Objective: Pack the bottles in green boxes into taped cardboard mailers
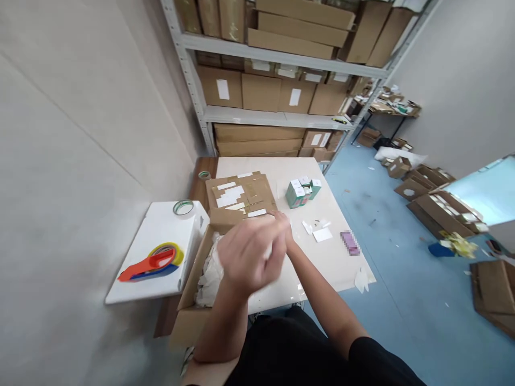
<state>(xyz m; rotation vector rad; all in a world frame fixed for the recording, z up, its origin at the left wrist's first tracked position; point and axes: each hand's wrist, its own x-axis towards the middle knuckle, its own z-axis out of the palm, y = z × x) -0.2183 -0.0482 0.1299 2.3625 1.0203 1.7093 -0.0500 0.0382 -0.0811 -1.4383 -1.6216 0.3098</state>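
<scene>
The left hand (250,256), blurred, is curled with the thumb bent toward the fingers, in front of the right hand (284,225), which is mostly hidden; whether they touch or pinch anything I cannot tell. Both are above the pale rectangular table (277,287), close to the right side of an open brown cardboard box (195,268) at its left edge. The box's long axis runs away from the person, its far end leaning slightly right; its opening faces up, with flaps folded out at both ends and crumpled white paper (208,276) inside.

Beyond it lies a flattened brown cardboard sheet (263,199) bearing white label strips. Small green-and-white cartons (295,194) stand farther right. Brown shelf boxes (261,92) carry white rectangular labels. All print is too small or blurred to read.
</scene>
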